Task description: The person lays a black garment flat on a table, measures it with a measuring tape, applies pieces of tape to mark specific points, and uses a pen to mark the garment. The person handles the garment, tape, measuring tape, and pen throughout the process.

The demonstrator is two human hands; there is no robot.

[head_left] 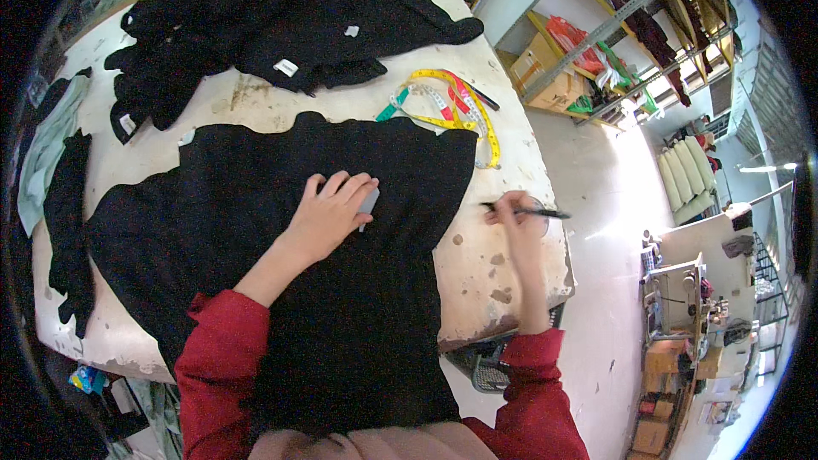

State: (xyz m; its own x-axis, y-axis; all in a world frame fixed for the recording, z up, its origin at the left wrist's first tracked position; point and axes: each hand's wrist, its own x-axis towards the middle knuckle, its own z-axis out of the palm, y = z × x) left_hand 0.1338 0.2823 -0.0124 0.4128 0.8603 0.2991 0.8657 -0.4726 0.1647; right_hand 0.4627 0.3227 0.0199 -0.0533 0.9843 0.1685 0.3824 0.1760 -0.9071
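A black garment (366, 307) lies spread over the pale table in front of me. My left hand (336, 209) rests on it, fingers bent over a small flat light-grey piece (370, 202) that shows beside the fingertips; its kind I cannot make out. Off the garment's right edge, above the bare table, my right hand (511, 211) grips a dark pen (545, 213). That hand and the pen are slightly blurred.
Black garments with white labels (285, 67) are heaped at the table's (486, 277) far side. Several measuring tapes (452, 106) lie beyond the spread garment, next to a dark stick (484, 96). Pale green cloth (53, 158) hangs at the left. A dark basket (486, 366) stands below the right edge.
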